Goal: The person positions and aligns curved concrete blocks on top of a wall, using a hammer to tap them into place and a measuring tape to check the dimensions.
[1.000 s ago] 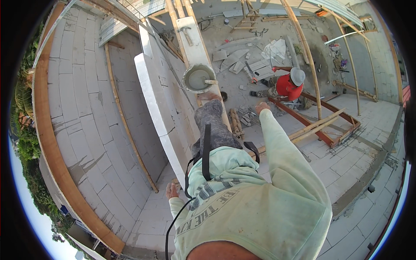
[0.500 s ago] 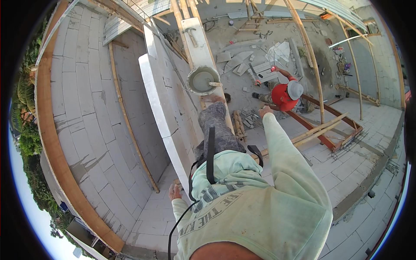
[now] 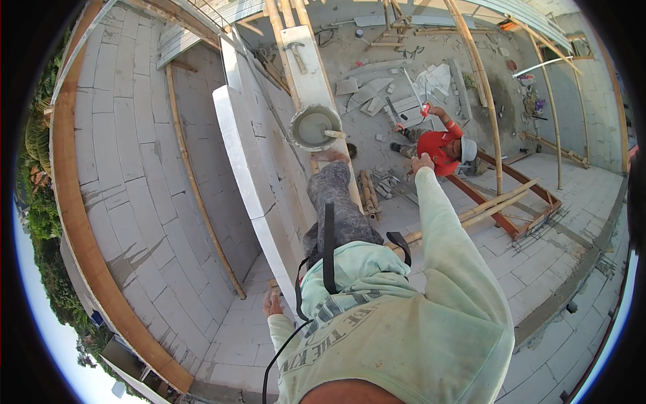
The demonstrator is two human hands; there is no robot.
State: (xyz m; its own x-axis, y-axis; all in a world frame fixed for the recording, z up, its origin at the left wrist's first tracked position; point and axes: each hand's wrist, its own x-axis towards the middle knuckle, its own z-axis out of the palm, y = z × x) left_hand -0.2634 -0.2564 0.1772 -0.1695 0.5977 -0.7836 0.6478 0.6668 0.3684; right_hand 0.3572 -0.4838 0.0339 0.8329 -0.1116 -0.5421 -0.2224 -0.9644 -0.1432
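Note:
My left hand (image 3: 272,304) is low beside the left face of the white block wall (image 3: 259,202). Its fingers are curled by a small tan piece (image 3: 273,284), and what they hold is too small to make out. My right arm stretches forward, its hand (image 3: 422,162) closed in the air with nothing visible in it. In front of my bare foot, a round bucket (image 3: 296,135) of grey mortar stands on the scaffold plank, and a light handle (image 3: 334,134) sticks out over its rim. A hammer (image 3: 297,58) lies farther along the plank (image 3: 311,84).
Below right, a co-worker in a red shirt (image 3: 437,149) and pale helmet holds a long, thin, saw-like tool (image 3: 413,87). Cut blocks (image 3: 407,108) and rubble lie around. Bamboo poles (image 3: 481,215) and a brown frame (image 3: 501,222) stand at the right. A block wall (image 3: 134,168) rises at the left.
My right hand has moved slightly up and to the right. The co-worker's helmet has shifted right and down, and the saw-like tool now shows upright. My left hand is slightly lower.

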